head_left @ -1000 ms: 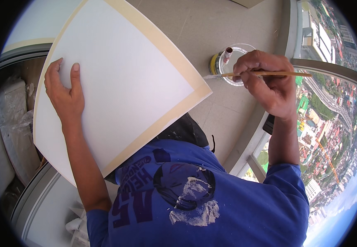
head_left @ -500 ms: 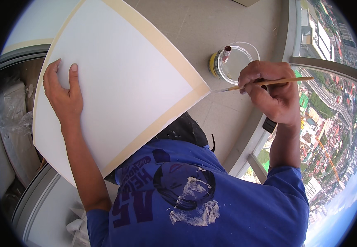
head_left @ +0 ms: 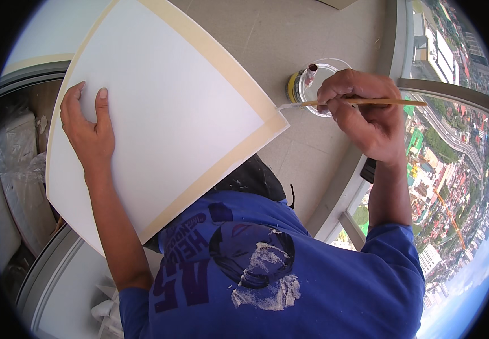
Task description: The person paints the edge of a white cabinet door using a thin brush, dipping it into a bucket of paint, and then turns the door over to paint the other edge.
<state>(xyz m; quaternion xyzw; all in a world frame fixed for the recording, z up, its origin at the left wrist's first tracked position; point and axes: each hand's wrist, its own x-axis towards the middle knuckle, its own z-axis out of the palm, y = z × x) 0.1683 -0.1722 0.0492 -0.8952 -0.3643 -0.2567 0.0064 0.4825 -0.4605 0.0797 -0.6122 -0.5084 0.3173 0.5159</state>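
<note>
A large white board [head_left: 171,113] with a cream border band rests tilted on my lap. My left hand [head_left: 86,133] lies flat on its left part, fingers spread. My right hand [head_left: 363,110] grips a thin wooden paintbrush [head_left: 369,102], held level. The brush's pale tip touches the board's right corner on the cream border. Behind the brush stands a clear round container [head_left: 323,85] with a small yellow tin [head_left: 295,87] beside it on the tiled floor.
Beige floor tiles [head_left: 289,34] spread beyond the board. A window frame [head_left: 340,198] curves along the right, with a city far below the glass. Plastic-wrapped bundles [head_left: 13,169] lie at the left. My blue shirt carries dried white paint.
My right hand moved away from the clear container and brought the brush tip left and down onto the board's right corner. The left hand stayed on the board.
</note>
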